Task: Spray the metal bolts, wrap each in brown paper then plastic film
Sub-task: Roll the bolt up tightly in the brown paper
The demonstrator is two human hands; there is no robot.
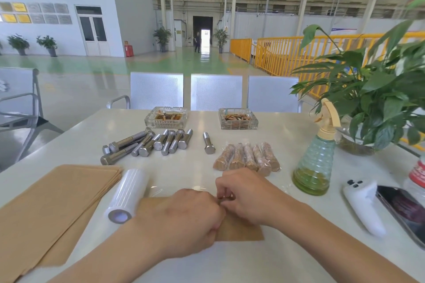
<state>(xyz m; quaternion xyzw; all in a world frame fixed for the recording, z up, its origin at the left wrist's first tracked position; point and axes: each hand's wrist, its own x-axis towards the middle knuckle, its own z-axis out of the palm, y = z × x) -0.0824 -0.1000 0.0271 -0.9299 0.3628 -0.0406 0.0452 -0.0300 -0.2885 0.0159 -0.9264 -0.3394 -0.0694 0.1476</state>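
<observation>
- A sheet of brown paper (239, 228) lies flat on the white counter (230, 264) right in front of the person, and both hands meet over its far edge.
- The left hand (190, 220) is curled into a fist on the paper, its grip closed on the paper's edge at the point where the two hands touch.
- The right hand (248, 197) has its fingers bent inward, the grip pinching the same spot; whatever is being rolled there is hidden by the knuckles, though it is probably a bolt.
- A clear stretch of plastic film (158, 189) lies on the counter just beyond the hands.
- The film roll (127, 194) lies just left of the left hand, touching the paper stack.
- The stack of brown paper sheets (50, 209) covers the near left of the counter.
- Bare metal bolts (147, 143) lie in a loose pile further back on the left, with a single bolt (208, 143) apart to their right.
- Five wrapped bolts (248, 157), brown under clear film, lie side by side just beyond the right hand.
- A green spray bottle (316, 163) stands upright to the right of them.
- Two glass ashtrays (238, 119) sit at the far edge.
- A potted plant (377, 108), a white phone (363, 207) and a dark phone (404, 211) occupy the right side.
</observation>
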